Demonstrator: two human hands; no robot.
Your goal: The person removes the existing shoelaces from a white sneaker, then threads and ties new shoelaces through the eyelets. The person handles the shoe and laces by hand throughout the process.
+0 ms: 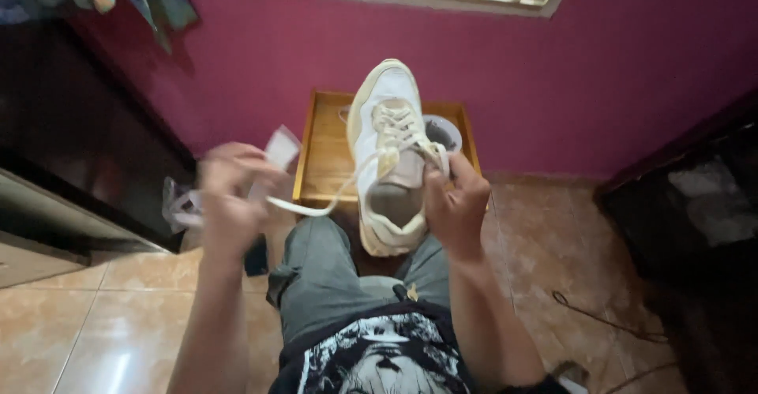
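Observation:
A white and cream sneaker [387,118] is held up in front of me, toe pointing away, heel near my lap. My right hand [455,202] grips its right side near the collar, thumb by the lace eyelets. My left hand [230,193], blurred by motion, pinches the free end of a white shoelace [332,200] that runs from the sneaker's eyelets out to the left. My knees in grey trousers sit below the shoe.
A small wooden tray-like table [316,157] stands against the magenta wall behind the shoe, with a grey-white round object [444,132] on it. A dark cabinet is at left, dark furniture at right, a cable [600,319] on the tiled floor.

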